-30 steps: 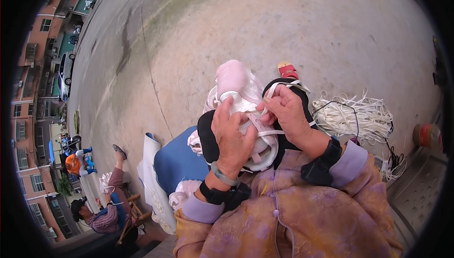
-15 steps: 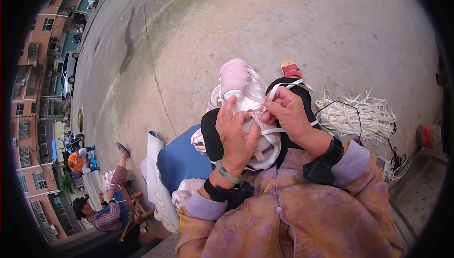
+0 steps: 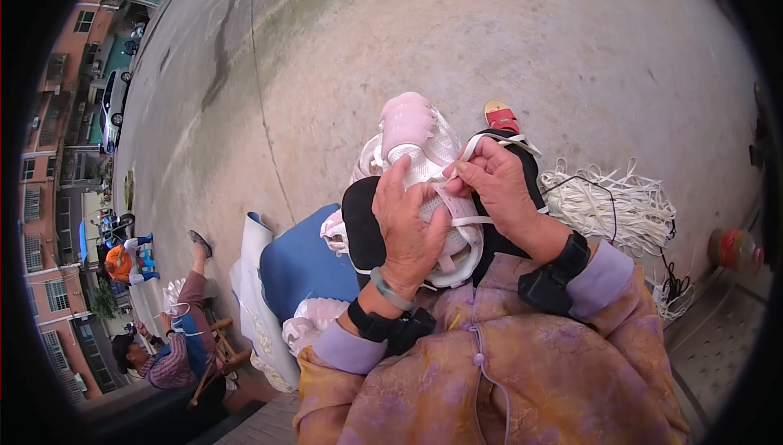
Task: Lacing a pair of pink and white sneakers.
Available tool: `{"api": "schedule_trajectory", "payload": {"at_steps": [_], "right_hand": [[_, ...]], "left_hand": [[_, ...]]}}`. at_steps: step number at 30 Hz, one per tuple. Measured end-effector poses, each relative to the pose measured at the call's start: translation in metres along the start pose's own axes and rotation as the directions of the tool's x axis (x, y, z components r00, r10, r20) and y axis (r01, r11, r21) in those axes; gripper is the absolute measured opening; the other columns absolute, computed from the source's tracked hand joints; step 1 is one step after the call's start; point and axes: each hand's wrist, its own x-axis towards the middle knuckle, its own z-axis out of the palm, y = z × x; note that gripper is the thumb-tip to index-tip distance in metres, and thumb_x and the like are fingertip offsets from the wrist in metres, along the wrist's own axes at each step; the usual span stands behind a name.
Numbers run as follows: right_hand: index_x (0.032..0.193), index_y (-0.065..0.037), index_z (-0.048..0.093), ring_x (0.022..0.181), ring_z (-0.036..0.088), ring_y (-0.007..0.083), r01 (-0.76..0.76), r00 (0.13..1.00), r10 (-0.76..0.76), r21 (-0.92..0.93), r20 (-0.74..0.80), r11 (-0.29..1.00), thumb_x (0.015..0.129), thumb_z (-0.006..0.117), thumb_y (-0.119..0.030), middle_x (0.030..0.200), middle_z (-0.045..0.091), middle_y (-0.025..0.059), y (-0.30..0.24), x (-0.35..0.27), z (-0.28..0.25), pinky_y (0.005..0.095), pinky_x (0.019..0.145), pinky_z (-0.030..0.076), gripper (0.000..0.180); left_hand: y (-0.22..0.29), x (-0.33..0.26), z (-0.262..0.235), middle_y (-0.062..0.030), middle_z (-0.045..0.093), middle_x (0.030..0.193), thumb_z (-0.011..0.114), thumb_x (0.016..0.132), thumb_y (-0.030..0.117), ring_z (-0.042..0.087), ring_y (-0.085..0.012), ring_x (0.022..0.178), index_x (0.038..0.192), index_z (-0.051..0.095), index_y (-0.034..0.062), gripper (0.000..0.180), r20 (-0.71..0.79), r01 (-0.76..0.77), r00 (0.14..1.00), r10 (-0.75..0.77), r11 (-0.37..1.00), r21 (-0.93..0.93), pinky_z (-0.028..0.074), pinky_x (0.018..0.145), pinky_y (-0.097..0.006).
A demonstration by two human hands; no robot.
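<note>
A pink and white sneaker (image 3: 408, 123) lies across my lap, its pink toe pointing away from me. My left hand (image 3: 405, 221) holds the shoe at its lacing area, thumb and fingers bent around the tongue and eyelet edge. Just to the right, my right hand (image 3: 496, 192) pinches a white shoelace (image 3: 475, 145) between thumb and index finger, close to the eyelets. The lace loops up over the black cloth on my right knee. Another stretch of lace crosses the shoe below my fingers. The fingertips hide the exact eyelet and the lace's tip.
A bundle of white laces (image 3: 612, 204) tied with dark cord lies on the right, near a reddish jar (image 3: 730, 249). On the left are a blue sheet (image 3: 302, 253) and more pink-white shoes (image 3: 314, 320). A seated co-worker (image 3: 175, 355) handles white material farther left.
My right fingers have shifted slightly at the eyelets, still pinching the lace. The view has turned a little; my left hand keeps its hold on the sneaker.
</note>
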Motion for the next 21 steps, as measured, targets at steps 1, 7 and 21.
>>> {"api": "schedule_trajectory", "payload": {"at_steps": [1,7,21], "right_hand": [[0.089,0.000,0.054,0.063,0.060,0.0072,-0.002,1.000,0.002,-0.004,0.000,1.000,0.089,0.053,-0.003,0.078,0.065,0.0071,0.000,0.000,0.000,0.0198,0.057,0.049,0.003],[0.095,-0.002,0.052,0.070,0.062,0.0108,-0.032,0.998,0.034,-0.030,0.054,0.999,0.090,0.054,-0.005,0.087,0.065,0.0105,0.003,0.002,-0.005,0.0223,0.064,0.050,0.006],[0.089,0.000,0.058,0.063,0.055,0.0084,0.247,0.969,-0.238,-0.407,0.073,0.880,0.080,0.062,-0.005,0.070,0.060,0.0059,0.009,-0.006,0.002,0.0247,0.058,0.045,0.011]], "left_hand": [[-0.001,0.000,0.000,-0.0220,0.046,0.129,0.065,0.066,0.008,0.040,-0.0391,0.122,0.086,0.058,0.0033,0.022,0.001,-0.005,1.000,0.005,1.000,0.003,0.027,0.102,-0.047],[0.000,0.000,0.001,-0.0213,0.046,0.129,0.065,0.066,0.008,0.040,-0.0393,0.121,0.086,0.058,0.0033,0.022,-0.004,-0.005,1.000,0.005,1.000,-0.005,0.028,0.102,-0.047],[-0.001,-0.002,0.003,-0.0217,0.046,0.129,0.064,0.065,0.008,0.040,-0.0398,0.122,0.085,0.058,0.0026,0.022,-0.014,-0.001,1.000,0.001,0.999,-0.032,0.028,0.101,-0.048]]}}
